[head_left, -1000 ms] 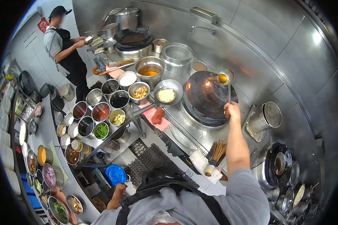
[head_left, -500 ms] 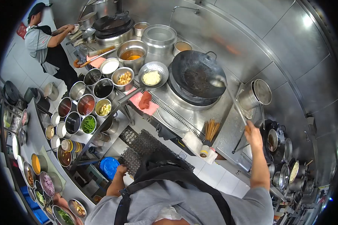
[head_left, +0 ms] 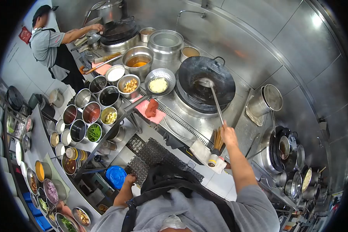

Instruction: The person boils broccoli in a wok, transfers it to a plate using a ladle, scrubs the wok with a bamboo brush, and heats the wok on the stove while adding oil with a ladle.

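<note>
My right hand (head_left: pixel 229 135) is wrapped round the long handle of a ladle (head_left: pixel 206 82). The ladle's bowl is in the black wok (head_left: pixel 193 71), which sits on the burner and holds a little dark liquid or residue. My left hand (head_left: pixel 131 178) hangs low at my side, near a blue round lid or tub (head_left: pixel 115 176). Its fingers look curled in, with nothing visible in them. Left of the wok, a perforated strainer (head_left: pixel 168 75) holds pale noodles (head_left: pixel 158 85).
A co-worker (head_left: pixel 50 46) reaches toward another wok (head_left: pixel 120 31) at the back left. Pots of sauces and ingredients crowd the left counter. A bundle of bamboo sticks (head_left: pixel 218 142) stands at the counter's front edge. A tap (head_left: pixel 199 14) runs behind.
My right hand has moved left, and the ladle's bowl has shifted from the wok's right rim to its middle. The co-worker's arm now stretches farther toward the back wok.
</note>
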The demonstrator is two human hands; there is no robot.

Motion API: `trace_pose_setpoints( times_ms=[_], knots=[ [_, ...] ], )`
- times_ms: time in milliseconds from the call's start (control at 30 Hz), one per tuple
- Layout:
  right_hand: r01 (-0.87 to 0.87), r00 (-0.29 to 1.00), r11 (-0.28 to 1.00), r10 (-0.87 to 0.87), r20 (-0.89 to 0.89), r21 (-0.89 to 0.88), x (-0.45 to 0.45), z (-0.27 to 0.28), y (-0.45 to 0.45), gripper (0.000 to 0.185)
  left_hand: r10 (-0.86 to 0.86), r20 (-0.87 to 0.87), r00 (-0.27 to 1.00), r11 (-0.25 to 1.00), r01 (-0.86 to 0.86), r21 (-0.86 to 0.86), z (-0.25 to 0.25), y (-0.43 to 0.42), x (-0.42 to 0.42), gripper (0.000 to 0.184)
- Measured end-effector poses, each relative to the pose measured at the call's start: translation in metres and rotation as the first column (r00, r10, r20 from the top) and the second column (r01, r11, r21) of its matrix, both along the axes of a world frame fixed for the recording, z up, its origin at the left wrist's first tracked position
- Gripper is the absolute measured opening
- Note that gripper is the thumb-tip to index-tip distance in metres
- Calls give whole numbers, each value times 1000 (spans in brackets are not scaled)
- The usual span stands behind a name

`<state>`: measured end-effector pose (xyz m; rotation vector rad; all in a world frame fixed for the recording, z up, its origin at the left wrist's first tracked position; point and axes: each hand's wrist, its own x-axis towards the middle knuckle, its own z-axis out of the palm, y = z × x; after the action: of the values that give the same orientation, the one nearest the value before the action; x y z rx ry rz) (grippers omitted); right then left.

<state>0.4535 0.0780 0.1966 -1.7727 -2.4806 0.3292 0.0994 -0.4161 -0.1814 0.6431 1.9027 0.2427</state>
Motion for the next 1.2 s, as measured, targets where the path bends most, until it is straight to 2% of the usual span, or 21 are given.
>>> trace_pose_setpoints(
  times_ms=[33, 100, 233, 267, 300, 333, 367, 467, 533, 700, 767, 800, 867, 900, 933, 967, 1033, 1067, 1100, 1133, 1200],
  knots=[
    [29, 1000, 999, -29, 3, 15, -15, -6, 12, 45, 247, 58, 967, 963, -238, -128, 15, 3, 10, 39],
    [58, 998, 998, -57, -7, 39, -36, -17, 45, 45, 455, 71, 888, 871, -427, -243, 41, -1, 20, 39],
    [170, 985, 984, -172, 30, 48, -37, -12, 95, 42, 459, 72, 885, 873, -435, -219, 54, -41, 15, 36],
    [145, 985, 986, -151, 81, 82, -24, -9, 95, 44, 504, -60, 861, 847, -507, -159, 43, -55, 17, 29],
    [119, 982, 986, -135, 132, 120, -8, -2, 92, 46, 147, -96, 985, 980, -158, -122, 25, -70, 14, 29],
    [75, 981, 985, -100, 165, 153, 10, 7, 82, 46, -272, -239, 932, 962, 254, -101, 16, -81, 12, 28],
    [29, 977, 983, -66, 201, 183, 29, 16, 67, 47, -534, -415, 737, 831, 548, -96, 21, -86, 11, 28],
    [-27, 976, 991, -3, 218, 134, 72, 54, 22, 44, -416, -677, 607, 684, 699, 207, 37, -123, 8, 15],
    [-29, 979, 994, 7, 202, 104, 85, 78, -4, 43, -582, -338, 739, 792, 610, -30, 21, -123, 22, 18],
    [-148, 987, 989, 149, -64, 11, 86, 73, -29, 45, -442, -162, 882, 897, 438, -60, -1, -77, 15, 23],
    [-135, 984, 991, 132, -116, -24, 62, 55, -25, 47, -64, -30, 998, 993, 60, -99, 1, -53, 6, 26],
    [-137, 979, 990, 129, -159, -38, 47, 40, -17, 47, 241, 52, 969, 960, -230, -161, 15, -34, 3, 27],
    [-68, 989, 997, 61, -138, -47, 3, 21, -2, 48, 593, 121, 796, 795, -553, -249, 40, -4, -6, 30],
    [-62, 987, 998, 58, -148, -21, -16, 6, 13, 48, 291, 53, 955, 953, -284, -110, 50, 3, -20, 31],
    [-56, 986, 998, 56, -157, 1, -34, -9, 29, 48, -11, -119, 993, 1000, 12, 3, 46, 4, -34, 31],
    [-24, 985, 999, 29, -172, 33, -57, -19, 43, 47, -544, -434, 718, 780, 624, 56, 42, 2, -43, 32],
    [7, 982, 999, 3, -191, 54, -87, -27, 77, 45, -596, -439, 672, 741, 671, 21, 41, 5, -54, 36],
    [87, 988, 996, -81, -132, 36, -93, -29, 94, 45, -371, -379, 848, 898, 432, 87, 21, -4, -58, 38],
    [166, 984, 986, -163, -76, 27, -94, -29, 102, 45, -104, -311, 944, 979, 153, 136, 40, 1, -61, 41],
    [166, 986, 985, -165, -23, 38, -83, -25, 106, 45, 497, -22, 868, 866, -497, -54, 58, 10, -56, 41],
    [152, 985, 986, -157, 71, 71, -43, -3, 106, 45, 526, -49, 849, 849, -527, -19, 74, 2, -51, 40]
  ],
)
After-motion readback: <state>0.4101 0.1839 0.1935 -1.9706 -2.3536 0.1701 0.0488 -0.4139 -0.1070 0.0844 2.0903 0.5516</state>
